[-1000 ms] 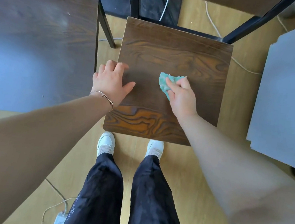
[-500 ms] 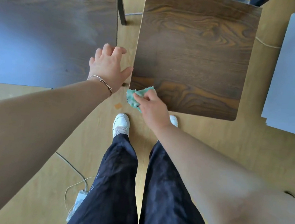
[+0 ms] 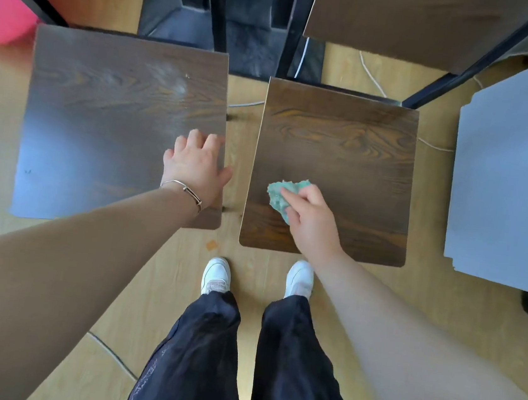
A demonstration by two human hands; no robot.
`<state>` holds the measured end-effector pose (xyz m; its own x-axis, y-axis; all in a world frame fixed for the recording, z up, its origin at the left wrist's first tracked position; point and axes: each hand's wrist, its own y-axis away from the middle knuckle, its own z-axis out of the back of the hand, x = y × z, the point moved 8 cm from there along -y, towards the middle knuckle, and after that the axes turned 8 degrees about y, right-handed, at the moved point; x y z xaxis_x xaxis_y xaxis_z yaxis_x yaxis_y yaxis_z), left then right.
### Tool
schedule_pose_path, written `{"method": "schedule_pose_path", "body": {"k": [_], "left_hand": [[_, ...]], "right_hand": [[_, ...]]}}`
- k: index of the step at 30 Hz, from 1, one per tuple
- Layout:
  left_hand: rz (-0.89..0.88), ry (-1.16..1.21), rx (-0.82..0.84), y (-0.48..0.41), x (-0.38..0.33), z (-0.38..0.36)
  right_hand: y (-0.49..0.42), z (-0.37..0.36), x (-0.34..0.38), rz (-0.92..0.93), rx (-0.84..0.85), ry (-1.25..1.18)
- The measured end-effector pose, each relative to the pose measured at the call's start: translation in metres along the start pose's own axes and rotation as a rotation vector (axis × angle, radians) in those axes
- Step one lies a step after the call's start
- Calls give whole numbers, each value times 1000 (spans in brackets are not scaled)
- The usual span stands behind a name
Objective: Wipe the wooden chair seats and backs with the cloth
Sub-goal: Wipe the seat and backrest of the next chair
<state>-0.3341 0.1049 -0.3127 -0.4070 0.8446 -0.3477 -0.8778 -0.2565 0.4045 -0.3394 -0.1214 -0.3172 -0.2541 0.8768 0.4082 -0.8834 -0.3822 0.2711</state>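
Pinching that soft, light-looking cloth (image 3: 278,195) at its bunched middle, your right grip (image 3: 314,225) presses the seat (image 3: 344,149), left grip (image 3: 197,169) spread flat.

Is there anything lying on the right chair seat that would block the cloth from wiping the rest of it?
Nothing visible does. The right hand holds the cloth on the right seat, whose remaining surface shows bare wood.

Light wood floor (image 3: 155,273) crossed by white cables (image 3: 368,77); grey table (image 3: 514,182) at right, pink object (image 3: 4,15) upper left, dark mat (image 3: 250,50) top centre.
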Motion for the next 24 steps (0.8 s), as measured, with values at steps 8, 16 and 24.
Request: {"method": "schedule_pose_path", "body": {"k": [8, 16, 24], "left_hand": [[-70, -3, -120, -53, -58, 75], [-80, 59, -234, -82, -90, 118], [-35, 78, -234, -91, -76, 113]], "right_hand": [[-98, 127, 9, -94, -321, -79], [-149, 224, 54, 142, -625, -79], [-202, 266, 107, 430, -832, 67]]}}
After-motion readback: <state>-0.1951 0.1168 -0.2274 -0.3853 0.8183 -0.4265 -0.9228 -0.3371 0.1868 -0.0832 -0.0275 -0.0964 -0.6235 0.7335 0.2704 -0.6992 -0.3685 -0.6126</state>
